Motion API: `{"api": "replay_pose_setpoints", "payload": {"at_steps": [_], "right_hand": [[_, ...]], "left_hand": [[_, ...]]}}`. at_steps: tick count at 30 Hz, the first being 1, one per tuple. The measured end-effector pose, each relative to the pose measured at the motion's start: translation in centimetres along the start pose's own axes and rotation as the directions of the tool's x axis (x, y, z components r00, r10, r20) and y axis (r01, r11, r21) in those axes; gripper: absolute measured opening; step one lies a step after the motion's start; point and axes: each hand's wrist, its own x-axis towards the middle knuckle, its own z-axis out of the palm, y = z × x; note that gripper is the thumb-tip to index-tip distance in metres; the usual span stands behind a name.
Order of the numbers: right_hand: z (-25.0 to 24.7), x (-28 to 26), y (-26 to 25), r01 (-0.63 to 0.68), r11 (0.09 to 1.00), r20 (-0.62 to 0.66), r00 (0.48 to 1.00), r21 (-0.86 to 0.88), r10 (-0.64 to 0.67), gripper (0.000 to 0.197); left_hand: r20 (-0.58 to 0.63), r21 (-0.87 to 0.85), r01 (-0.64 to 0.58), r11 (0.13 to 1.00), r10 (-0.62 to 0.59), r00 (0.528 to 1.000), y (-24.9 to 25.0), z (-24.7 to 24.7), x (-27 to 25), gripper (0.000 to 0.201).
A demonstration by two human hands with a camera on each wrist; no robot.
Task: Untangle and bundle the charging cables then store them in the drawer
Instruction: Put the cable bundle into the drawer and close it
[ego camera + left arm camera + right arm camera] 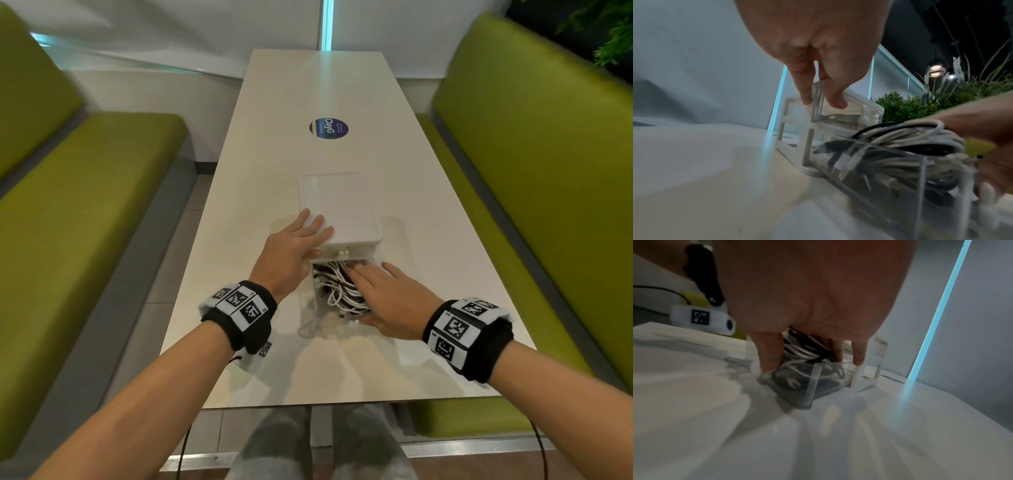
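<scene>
Green booth seats (102, 192) flank the white counter (445, 274) you sit at. Your right fingers (356, 274) lie straight and flat on the charging cables (337, 291), thumb down at the near front edge of the drawer (318, 308), nothing clearly gripped. Your right hand (387, 301) covers most of the pile. Your left fingers (315, 226) rest straight on the top near corner of the drawer unit (337, 205), thumb tucked against its front; your left hand (291, 253) presses it, not curled round anything. White and black cables sit heaped in the clear drawer, which is pulled out toward you from the bottom of the unit, some loops rising above its rim. In the left wrist view a second clear drawer (840, 113) above is closed. A round blue sticker (328, 127) lies farther up the counter, well apart. Both wrists wear black bands (239, 308) with square markers.
</scene>
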Motion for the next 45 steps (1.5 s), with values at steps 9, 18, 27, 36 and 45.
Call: {"api": "replay_pose_setpoints", "payload": {"at_steps": [9,18,27,36,45], "right_hand": [[0.7,0.0,-0.8,0.013,0.994,0.002,1.000,-0.110,-0.013,0.079],[0.3,-0.1,-0.6,0.025,0.990,-0.134,0.990,-0.136,-0.044,0.089],[3.3,-0.8,0.2,0.063,0.989,-0.342,0.934,-0.136,-0.107,0.065],[4.0,-0.5,0.5,0.096,0.991,-0.372,0.920,-0.097,-0.126,0.061],[4.5,-0.4,0.7,0.053,0.996,-0.416,0.906,-0.076,-0.080,0.057]], "left_hand": [[0.121,0.086,-0.239,0.967,0.228,0.966,2.6,0.4,-4.0,0.041],[0.442,0.144,-0.028,0.989,-0.039,0.896,2.9,0.2,-2.8,0.047],[0.566,0.268,-0.126,0.955,-0.051,0.823,3.0,0.5,-1.5,0.044],[0.399,0.077,0.001,0.997,-0.032,0.916,3.6,-0.4,-1.7,0.023],[0.128,0.208,0.102,0.973,-0.131,0.983,4.5,-1.8,0.9,0.088]]}}
